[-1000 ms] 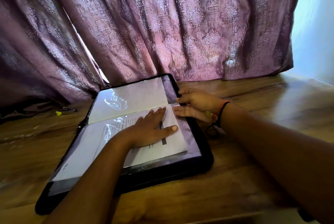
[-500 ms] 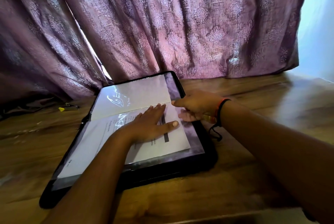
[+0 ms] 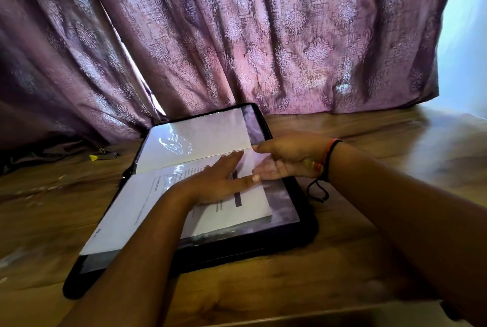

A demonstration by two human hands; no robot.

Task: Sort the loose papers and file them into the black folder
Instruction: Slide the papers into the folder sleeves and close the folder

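Observation:
The black folder [image 3: 303, 224] lies open on the wooden table, its clear plastic sleeves spread flat. A printed white paper [image 3: 147, 202] sits in the near sleeve. My left hand [image 3: 218, 181] presses flat on this paper, fingers straight and pointing right. My right hand [image 3: 287, 158] is at the sleeve's right edge near the fold. Its fingers lie above and below the sleeve's edge [image 3: 250, 162], pinching it. The far sleeve [image 3: 210, 131] holds a pale sheet and reflects light.
A purple patterned curtain [image 3: 237, 36] hangs right behind the folder and touches the table [image 3: 382, 137]. A small yellow and dark object [image 3: 104, 156] lies at the left by dark cables. A pale wall shows at the far right.
My right hand rose from lying flat on the sleeve's edge and now has its fingers around that edge. My left hand stayed pressed on the paper.

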